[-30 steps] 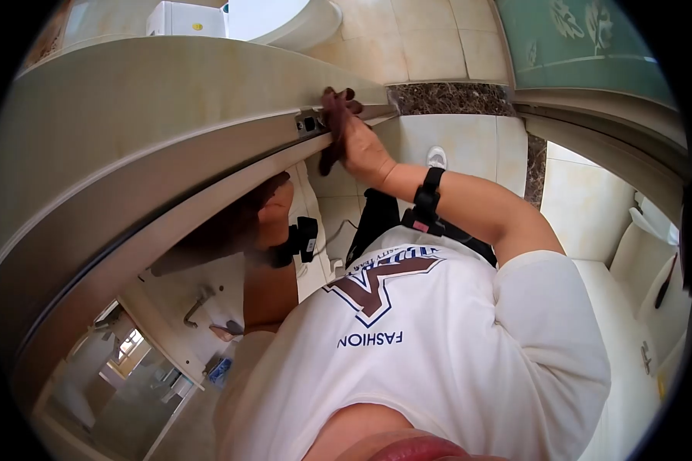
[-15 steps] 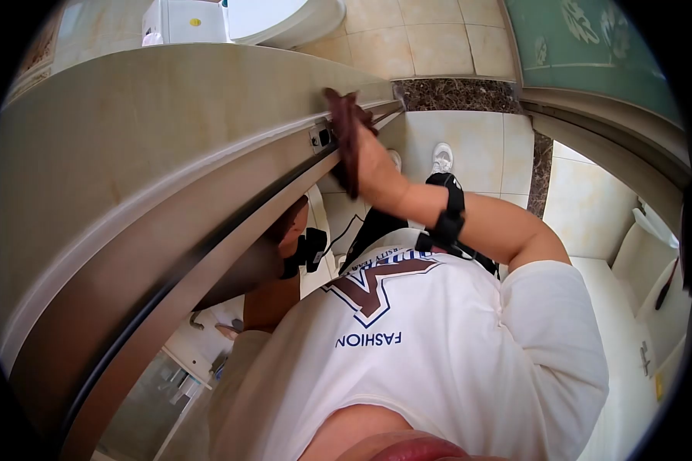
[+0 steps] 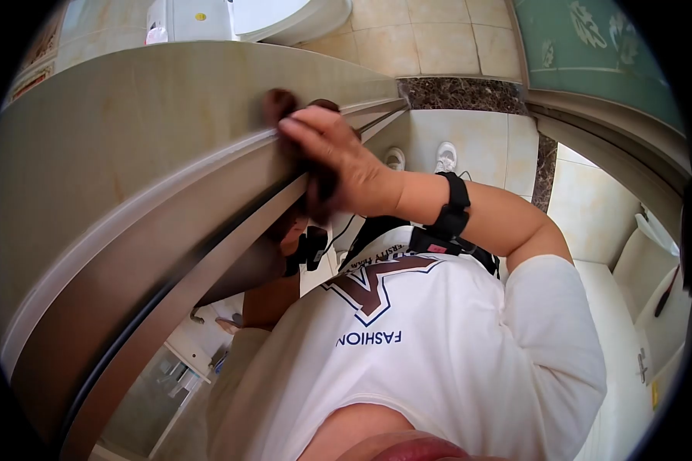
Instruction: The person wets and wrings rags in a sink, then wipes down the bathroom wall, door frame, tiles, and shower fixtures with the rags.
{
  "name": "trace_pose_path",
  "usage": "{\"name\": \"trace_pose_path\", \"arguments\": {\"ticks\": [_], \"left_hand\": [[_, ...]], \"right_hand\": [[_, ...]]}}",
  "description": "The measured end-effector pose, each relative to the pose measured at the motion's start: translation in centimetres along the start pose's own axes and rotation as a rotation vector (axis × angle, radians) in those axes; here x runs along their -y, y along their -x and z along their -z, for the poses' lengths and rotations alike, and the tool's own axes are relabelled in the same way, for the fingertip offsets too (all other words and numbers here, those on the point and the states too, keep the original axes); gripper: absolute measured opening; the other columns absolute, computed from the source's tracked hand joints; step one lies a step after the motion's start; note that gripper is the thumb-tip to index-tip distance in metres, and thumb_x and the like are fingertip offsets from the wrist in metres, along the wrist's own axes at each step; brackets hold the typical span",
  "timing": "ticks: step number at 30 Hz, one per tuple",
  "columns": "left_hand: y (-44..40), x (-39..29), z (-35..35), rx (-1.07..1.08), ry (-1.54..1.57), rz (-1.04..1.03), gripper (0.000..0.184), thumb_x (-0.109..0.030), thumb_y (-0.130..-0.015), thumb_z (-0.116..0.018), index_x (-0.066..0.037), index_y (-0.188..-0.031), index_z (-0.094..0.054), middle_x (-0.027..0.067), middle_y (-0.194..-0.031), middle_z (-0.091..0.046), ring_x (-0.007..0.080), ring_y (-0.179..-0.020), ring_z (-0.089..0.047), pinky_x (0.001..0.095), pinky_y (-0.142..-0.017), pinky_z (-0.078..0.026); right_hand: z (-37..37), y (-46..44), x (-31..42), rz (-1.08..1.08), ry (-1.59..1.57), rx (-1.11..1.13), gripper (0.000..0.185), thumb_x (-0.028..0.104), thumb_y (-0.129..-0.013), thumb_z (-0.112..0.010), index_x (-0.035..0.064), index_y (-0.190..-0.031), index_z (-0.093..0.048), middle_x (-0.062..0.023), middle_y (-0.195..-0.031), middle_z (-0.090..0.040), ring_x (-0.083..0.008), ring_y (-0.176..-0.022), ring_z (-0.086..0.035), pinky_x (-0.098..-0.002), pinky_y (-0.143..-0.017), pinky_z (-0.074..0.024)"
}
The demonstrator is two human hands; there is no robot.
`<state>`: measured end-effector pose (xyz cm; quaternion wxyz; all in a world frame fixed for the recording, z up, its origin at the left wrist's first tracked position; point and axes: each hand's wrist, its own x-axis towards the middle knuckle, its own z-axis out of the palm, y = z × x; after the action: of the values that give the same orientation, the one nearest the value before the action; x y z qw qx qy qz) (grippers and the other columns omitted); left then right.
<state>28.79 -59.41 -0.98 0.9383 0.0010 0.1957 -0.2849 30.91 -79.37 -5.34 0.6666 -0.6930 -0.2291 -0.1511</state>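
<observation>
One brown cloth is shifting along the door edge, clamped in the right hand; the half-hidden left hand is leaving its grip unclear.

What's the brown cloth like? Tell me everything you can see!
The cloth is dark reddish-brown and looks soft and bendy. It's bunched up in the right hand, with bits poking out above and below the fingers. It's at the edge of the door and seems to press against it. The picture is blurry there and the hand covers part of it, so I can't tell its full shape, or whether it's wet or dry.
</observation>
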Motion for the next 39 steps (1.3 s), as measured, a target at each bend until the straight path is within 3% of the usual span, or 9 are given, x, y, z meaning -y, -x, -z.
{"name": "trace_pose_path", "arguments": {"ticks": [7,11,15,21,24,26,30,35,39], "left_hand": [[-0.1,-0.1,-0.2,0.011,-0.102,-0.023,0.027,-0.005,-0.094,-0.05,0.007,-0.117,-0.059,0.0144,-0.112,-0.065,0.0176,-0.1,-0.063,0.0228,-0.085,-0.05],[0.9,-1.5,-1.0,0.049,-0.263,-0.07,0.027,-0.005,-0.094,-0.049,0.008,-0.117,-0.059,0.0144,-0.112,-0.065,0.0177,-0.1,-0.063,0.0229,-0.085,-0.05],[0.6,-1.2,-3.3,-0.092,-0.029,0.382,0.026,-0.006,-0.096,-0.048,0.007,-0.114,-0.06,0.0138,-0.111,-0.065,0.017,-0.098,-0.064,0.0231,-0.083,-0.05],[3.3,-4.9,3.4,0.006,0.342,-0.239,0.024,-0.007,-0.095,-0.051,0.005,-0.114,-0.06,0.0112,-0.11,-0.065,0.0137,-0.098,-0.062,0.0202,-0.079,-0.05],[1.2,1.1,-2.4,-0.389,-1.325,-0.316,0.018,-0.02,-0.098,-0.054,-0.003,-0.095,-0.058,0.0018,-0.082,-0.056,0.0055,-0.071,-0.052,0.0172,-0.065,-0.042],[1.1,1.1,-2.4,-0.333,-1.109,-0.312,0.016,-0.018,-0.097,-0.055,-0.002,-0.096,-0.058,0.0024,-0.084,-0.058,0.0061,-0.074,-0.054,0.0174,-0.066,-0.043],[1.2,0.2,-1.4,-0.247,-0.647,-0.226,0.015,-0.015,-0.095,-0.057,-0.001,-0.099,-0.06,0.0038,-0.089,-0.061,0.0073,-0.079,-0.057,0.0177,-0.068,-0.045],[1.2,0.1,-1.1,-0.229,-0.541,-0.18,0.016,-0.011,-0.093,-0.059,0.001,-0.104,-0.062,0.0054,-0.095,-0.064,0.0089,-0.085,-0.06,0.0182,-0.071,-0.047],[1.1,0.2,-1.7,-0.246,-0.676,-0.187,0.019,-0.008,-0.091,-0.061,0.003,-0.107,-0.063,0.0068,-0.1,-0.067,0.0101,-0.09,-0.063,0.0185,-0.073,-0.049]], "right_hand": [[-0.6,2.6,-1.6,0.151,0.109,0.059,0.072,-0.003,-0.07,-0.058,0.0026,-0.139,-0.039,-0.0205,-0.14,-0.04,-0.0388,-0.137,-0.03,-0.0454,-0.114,-0.0257],[-0.4,8.7,-8.2,-0.181,0.183,0.117,0.068,-0.005,-0.075,-0.05,0.0049,-0.141,-0.038,-0.0194,-0.143,-0.04,-0.0382,-0.135,-0.034,-0.0407,-0.114,-0.0267],[1.8,10.4,-9.1,-0.459,-0.095,0.14,0.065,-0.002,-0.079,-0.053,0.0051,-0.141,-0.037,-0.0204,-0.145,-0.039,-0.0347,-0.134,-0.038,-0.0377,-0.112,-0.0302],[1.6,2.0,-2.8,-0.142,-0.15,0.051,0.063,0.009,-0.084,-0.061,0.0043,-0.142,-0.037,-0.0188,-0.149,-0.034,-0.0331,-0.14,-0.029,-0.0382,-0.112,-0.0273],[1.6,2.3,-3.0,-0.124,-0.167,-0.058,0.059,0.012,-0.085,-0.063,0.0056,-0.139,-0.042,-0.0167,-0.14,-0.047,-0.0299,-0.13,-0.045,-0.0379,-0.106,-0.0369],[2.8,4.3,-4.6,-0.728,-0.783,0.036,0.046,0.014,-0.09,-0.06,0.0067,-0.133,-0.047,-0.0098,-0.122,-0.061,-0.0224,-0.112,-0.058,-0.0339,-0.097,-0.0452],[3.5,6.7,-8.1,-0.982,-1.191,-0.459,0.036,0.014,-0.092,-0.06,0.0058,-0.126,-0.051,-0.0056,-0.112,-0.06,-0.0172,-0.107,-0.057,-0.0319,-0.094,-0.0459],[3.7,5.4,-9.9,-0.917,-0.355,0.001,0.074,0.021,-0.074,-0.079,-0.0009,-0.134,-0.042,-0.011,-0.123,-0.055,-0.0188,-0.113,-0.052,-0.03,-0.096,-0.042],[2.9,3.8,-9.6,-0.921,-0.549,-0.018,0.086,0.029,-0.071,-0.081,-0.0022,-0.138,-0.038,-0.0133,-0.131,-0.051,-0.0213,-0.122,-0.046,-0.0307,-0.104,-0.0357]]}}
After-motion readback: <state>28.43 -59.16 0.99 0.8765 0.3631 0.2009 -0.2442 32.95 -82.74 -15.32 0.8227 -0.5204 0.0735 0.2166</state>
